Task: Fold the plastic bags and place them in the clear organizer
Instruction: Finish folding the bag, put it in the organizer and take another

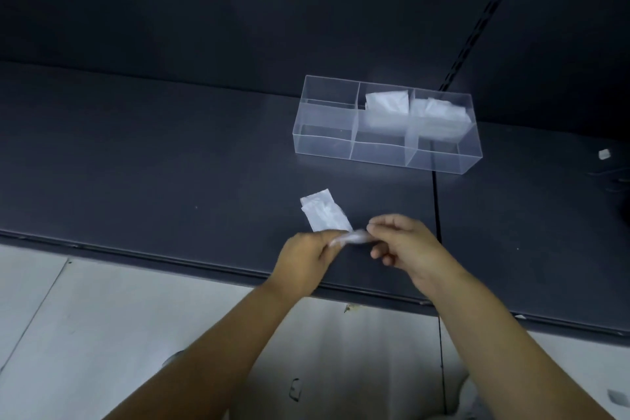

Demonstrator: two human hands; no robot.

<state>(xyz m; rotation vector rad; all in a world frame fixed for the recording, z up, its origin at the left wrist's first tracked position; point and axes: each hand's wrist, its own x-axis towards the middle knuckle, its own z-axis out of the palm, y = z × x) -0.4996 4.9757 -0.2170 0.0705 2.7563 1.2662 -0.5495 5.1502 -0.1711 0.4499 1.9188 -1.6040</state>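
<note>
Head view: looks down on a dark shelf [170,164], with pale floor [85,317] below its front edge.
Held bag: a plastic bag [356,237], thin and translucent, bunched into a narrow strip and blurred, stretches between the two hands just above the shelf, at about 6 o'clock from the picture's centre.
Left hand [305,259]: fingers curled, pinching the strip's left end.
Right hand [405,245]: thumb and forefinger nip the strip's right end; the other fingers are loosely bent beneath.
Folded piece [324,213]: a flat, milky-white rectangle with creased layers lies on the shelf at 11 o'clock from the held strip, its near corner reaching the hands. I cannot tell whether it belongs to the same bag.
Clear organizer [322,143]: a long transparent box with compartments in a row stands on the shelf at 1 o'clock from the hands, well apart from them.
Folded bags: one whitish bundle [387,106] sits in the middle compartment, another [439,119] in the right one.
White scrap [604,154]: small, on the shelf at 3 o'clock from the organizer.
</note>
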